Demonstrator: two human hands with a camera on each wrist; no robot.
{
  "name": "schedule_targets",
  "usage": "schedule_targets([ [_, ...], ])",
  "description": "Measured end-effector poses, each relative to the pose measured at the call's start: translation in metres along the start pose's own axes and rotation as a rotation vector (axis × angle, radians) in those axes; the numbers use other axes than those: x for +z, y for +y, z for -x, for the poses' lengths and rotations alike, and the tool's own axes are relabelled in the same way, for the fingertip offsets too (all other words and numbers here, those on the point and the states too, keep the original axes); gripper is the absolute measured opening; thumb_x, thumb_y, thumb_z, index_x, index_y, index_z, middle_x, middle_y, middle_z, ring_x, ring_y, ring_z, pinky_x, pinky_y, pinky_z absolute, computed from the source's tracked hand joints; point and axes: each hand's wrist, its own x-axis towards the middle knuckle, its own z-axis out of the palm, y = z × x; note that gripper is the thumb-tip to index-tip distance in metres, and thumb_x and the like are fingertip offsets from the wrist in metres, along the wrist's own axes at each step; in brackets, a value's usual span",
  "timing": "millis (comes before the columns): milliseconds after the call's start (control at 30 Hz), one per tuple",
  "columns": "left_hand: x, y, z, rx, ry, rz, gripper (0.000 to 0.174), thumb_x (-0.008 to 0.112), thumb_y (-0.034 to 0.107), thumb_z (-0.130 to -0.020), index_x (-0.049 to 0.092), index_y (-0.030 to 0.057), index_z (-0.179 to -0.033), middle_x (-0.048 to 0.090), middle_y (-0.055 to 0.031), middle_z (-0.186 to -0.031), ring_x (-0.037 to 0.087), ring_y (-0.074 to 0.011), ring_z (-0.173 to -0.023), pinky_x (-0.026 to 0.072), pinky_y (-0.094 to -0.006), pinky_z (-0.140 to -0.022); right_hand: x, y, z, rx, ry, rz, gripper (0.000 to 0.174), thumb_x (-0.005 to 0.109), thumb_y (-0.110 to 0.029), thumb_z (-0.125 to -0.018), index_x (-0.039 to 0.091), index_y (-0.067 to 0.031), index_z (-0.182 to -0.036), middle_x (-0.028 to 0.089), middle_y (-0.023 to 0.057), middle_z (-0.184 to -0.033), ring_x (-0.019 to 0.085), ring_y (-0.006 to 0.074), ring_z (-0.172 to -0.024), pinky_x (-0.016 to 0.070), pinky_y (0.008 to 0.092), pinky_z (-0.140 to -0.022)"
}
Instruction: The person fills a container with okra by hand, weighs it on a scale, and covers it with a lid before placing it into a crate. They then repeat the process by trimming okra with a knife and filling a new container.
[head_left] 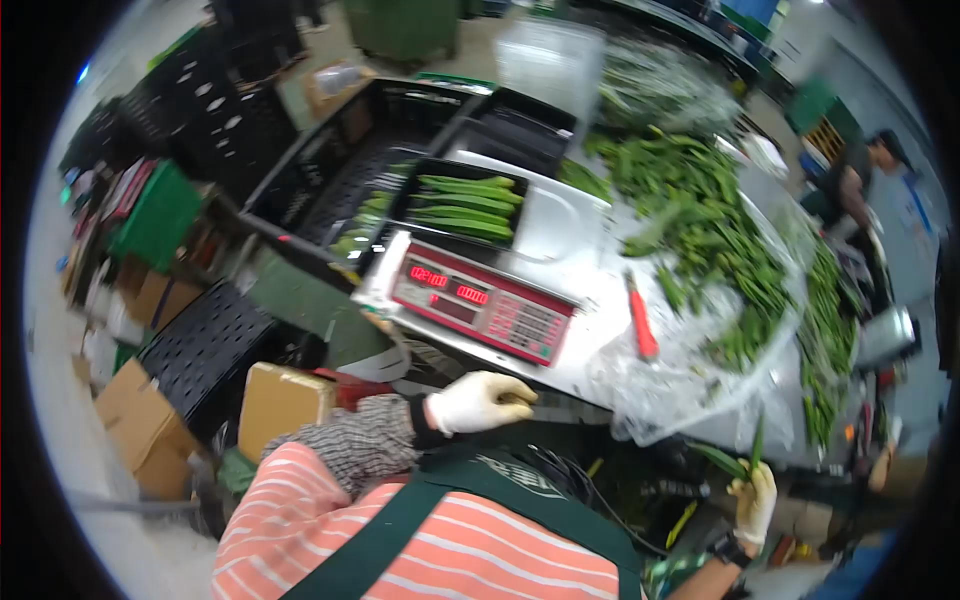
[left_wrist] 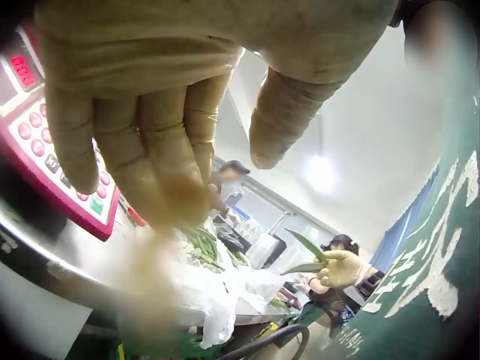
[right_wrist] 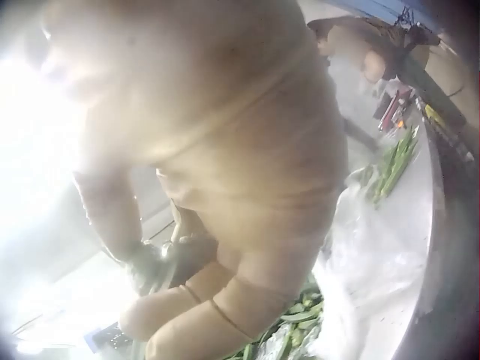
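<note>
In the head view, my gloved right hand (head_left: 755,502) is off to the right past the table edge, pinching green okra pods (head_left: 720,459). The left wrist view shows two pointed okra tips (left_wrist: 306,246) sticking out from that hand. My gloved left hand (head_left: 482,402) holds nothing, its fingers loosely bent, in front of the scale. The red-framed scale (head_left: 485,300) has lit red digits. Behind its panel, a black tray (head_left: 402,205) contains several okra pods (head_left: 465,207) laid side by side. A large okra pile (head_left: 690,190) spreads over clear plastic at the right.
A red-handled knife (head_left: 641,318) lies on the metal table (head_left: 575,350) between scale and pile. Crumpled plastic (head_left: 650,400) overhangs the front edge. A large black crate (head_left: 300,190) stands left of the scale, with an empty black tray (head_left: 515,135) behind. Another person (head_left: 850,190) works at far right.
</note>
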Motion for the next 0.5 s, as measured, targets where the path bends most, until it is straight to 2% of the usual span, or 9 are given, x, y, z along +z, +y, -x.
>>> schedule_targets([
  [100,0.007,0.003,-0.005,-0.193,-0.027,0.151,0.03,0.065,0.017,-0.08,0.061,-0.0012,-0.104,0.066,-0.0117,-0.091,0.063,-0.0156,-0.083,0.0489,-0.0265,-0.077,-0.025,0.011,0.014,0.058,0.058,0.091,0.02,0.052,-0.012,-0.088,0.054,0.0018,-0.101,0.061,0.01,-0.09,0.06,0.0146,-0.063,0.0519,0.0268,-0.058],
  [167,0.007,-0.004,-0.007,-0.104,-0.05,0.116,0.027,0.059,0.008,-0.084,0.057,-0.0061,-0.107,0.064,-0.0094,-0.085,0.06,-0.011,-0.071,0.0496,-0.0245,-0.066,-0.052,0.028,0.025,0.097,0.092,0.078,0.017,0.05,-0.007,-0.086,0.054,0.0018,-0.1,0.06,0.0089,-0.086,0.06,0.015,-0.062,0.0524,0.0273,-0.057],
  [267,0.008,-0.012,-0.006,-0.117,-0.062,0.154,0.028,0.059,0.008,-0.084,0.056,-0.007,-0.108,0.064,-0.0089,-0.083,0.06,-0.0112,-0.069,0.0496,-0.0247,-0.065,-0.093,0.047,0.041,0.32,0.157,0.315,0.019,0.048,-0.004,-0.083,0.055,0.0017,-0.1,0.06,0.0083,-0.082,0.06,0.0151,-0.058,0.0531,0.0276,-0.053],
  [300,0.004,-0.005,-0.005,-0.206,-0.051,0.115,0.03,0.065,0.018,-0.08,0.061,-0.0009,-0.104,0.066,-0.0117,-0.091,0.062,-0.0152,-0.085,0.0478,-0.0265,-0.078,-0.092,0.053,0.041,0.355,0.253,0.314,0.021,0.05,-0.003,-0.082,0.055,0.0017,-0.101,0.059,0.0074,-0.081,0.057,0.0134,-0.055,0.05,0.0254,-0.051],
  [367,-0.004,-0.003,-0.002,-0.245,-0.046,0.154,0.03,0.065,0.018,-0.08,0.061,-0.0008,-0.104,0.066,-0.0118,-0.091,0.062,-0.0153,-0.085,0.0475,-0.0264,-0.079,-0.109,0.077,0.026,0.236,0.303,0.865,0.023,0.053,-0.002,-0.08,0.056,0.0016,-0.103,0.059,0.006,-0.076,0.053,0.0108,-0.052,0.0448,0.024,-0.047],
  [400,-0.01,0.0,0.0,-0.19,-0.032,0.088,0.03,0.064,0.017,-0.081,0.061,-0.0008,-0.104,0.066,-0.0118,-0.092,0.062,-0.0153,-0.084,0.048,-0.0264,-0.078,-0.103,0.08,0.003,0.09,0.329,0.817,0.02,0.054,-0.002,-0.08,0.057,0.0015,-0.099,0.057,0.0046,-0.072,0.05,0.0094,-0.051,0.042,0.0236,-0.046],
  [433,-0.014,-0.004,0.001,-0.108,-0.012,0.11,0.028,0.06,0.011,-0.084,0.057,-0.0041,-0.108,0.063,-0.0069,-0.077,0.06,-0.01,-0.062,0.0476,-0.0214,-0.055,-0.073,0.063,-0.012,-0.048,0.361,0.762,0.017,0.055,-0.002,-0.08,0.057,0.0013,-0.096,0.056,0.0031,-0.068,0.047,0.0081,-0.05,0.0392,0.0232,-0.045],
  [467,-0.021,-0.007,0.004,-0.139,0.005,0.141,0.028,0.061,0.011,-0.084,0.058,-0.0037,-0.108,0.064,-0.0071,-0.08,0.061,-0.0107,-0.065,0.0485,-0.0219,-0.057,-0.048,0.036,-0.031,-0.022,0.262,0.63,0.008,0.056,-0.006,-0.081,0.058,0.001,-0.086,0.054,0.0015,-0.063,0.046,0.0072,-0.051,0.0376,0.0224,-0.046],
  [500,-0.028,-0.009,0.005,-0.166,0.014,0.173,0.029,0.061,0.012,-0.084,0.058,-0.0034,-0.108,0.064,-0.0074,-0.082,0.062,-0.0114,-0.068,0.0493,-0.0223,-0.06,-0.009,0.008,-0.048,-0.115,0.192,0.677,0.009,0.056,-0.007,-0.083,0.057,0.0004,-0.077,0.052,0.001,-0.062,0.045,0.0064,-0.052,0.0359,0.0213,-0.047],
])
